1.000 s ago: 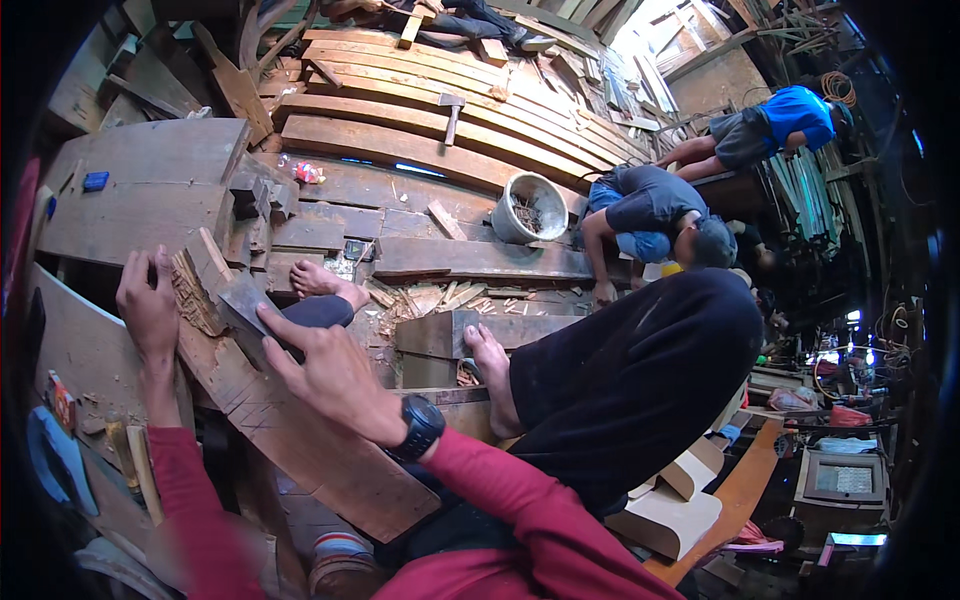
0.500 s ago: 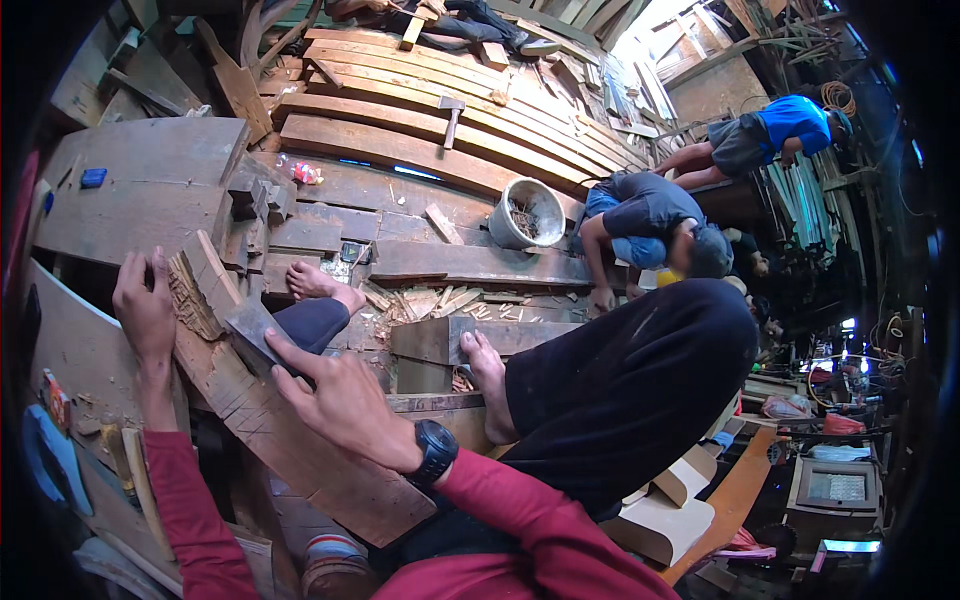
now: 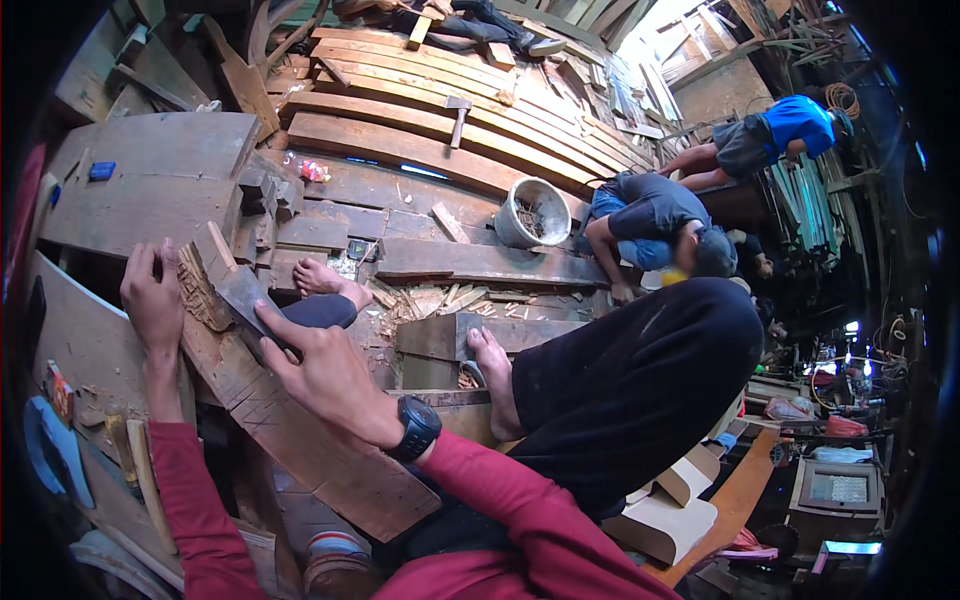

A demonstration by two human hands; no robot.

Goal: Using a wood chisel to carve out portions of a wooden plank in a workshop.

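Observation:
A thick curved timber [image 3: 320, 450] slants across my lap, its upper left end rough and splintered. My right hand [image 3: 335, 375], wearing a dark watch, grips a flat grey metal blade [image 3: 240, 292], with the forefinger stretched along it. The blade lies against the timber's inner side, just below the splintered part, and a pale wood strip [image 3: 220, 245] sticks up beyond it. Beside that rough end is my left hand [image 3: 155, 300], fingers stretched upward and the side of the hand close against the wood. Whether its palm presses on the timber is hidden.
Beyond my bare feet lie wood chips [image 3: 435, 300], a squared beam [image 3: 450, 262] and a grey bucket [image 3: 532, 213]. A hatchet [image 3: 458, 120] rests on long curved planks. Two people work at the right [image 3: 665, 215] [image 3: 780, 135]. A blue-handled saw [image 3: 55, 450] lies at the left.
My right hand and the blade have moved a little up and left along the timber, nearer its splintered end. My left hand stays beside that end. The whole view has shifted slightly.

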